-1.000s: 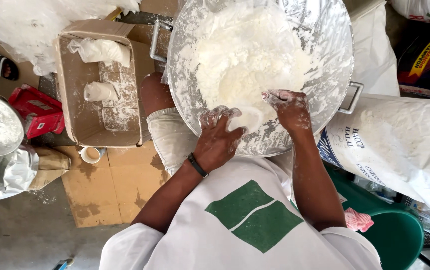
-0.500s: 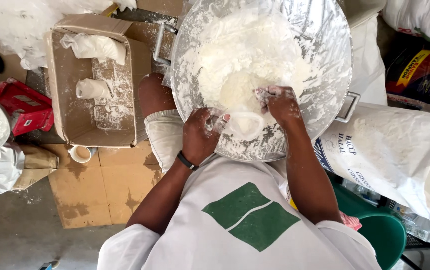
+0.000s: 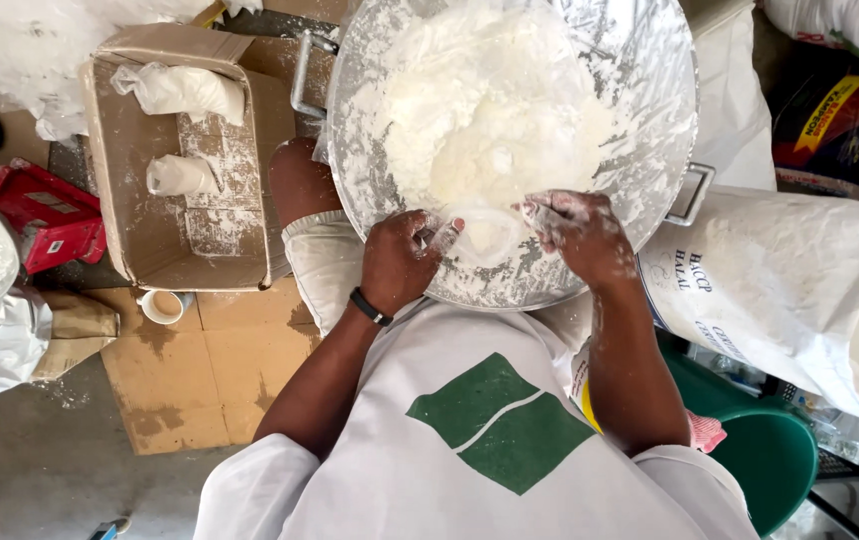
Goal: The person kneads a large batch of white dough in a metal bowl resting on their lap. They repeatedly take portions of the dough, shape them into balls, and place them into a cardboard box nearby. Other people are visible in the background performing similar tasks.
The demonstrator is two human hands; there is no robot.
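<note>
Large round metal basin (image 3: 650, 110) rests on seated person's lap, handles at upper left and right; inside dusted w/ white flour. White dough mass (image 3: 495, 120) heaped in centre and far half of basin. No clear long axis; roughly round lump, slightly stretched from far rim toward the hands.

Small flattened dough piece (image 3: 487, 232) lies at near rim of basin, between both hands, approx. round, flat against the basin wall.

Left hand (image 3: 402, 258): fingers curled, tips touching left edge of small piece; black band on wrist. Right hand (image 3: 582, 232): flour-coated, fingers bent, pinching right edge of same piece. Hands close together, separated only by the piece; both gripping it lightly.

Surroundings: cardboard box (image 3: 115, 180) left of basin, holding two white bundles. Red stool (image 3: 45, 215) further left. White sack (image 3: 800, 280) at right, touching basin handle. Green chair (image 3: 775, 460) under person. Flattened cardboard on floor.
</note>
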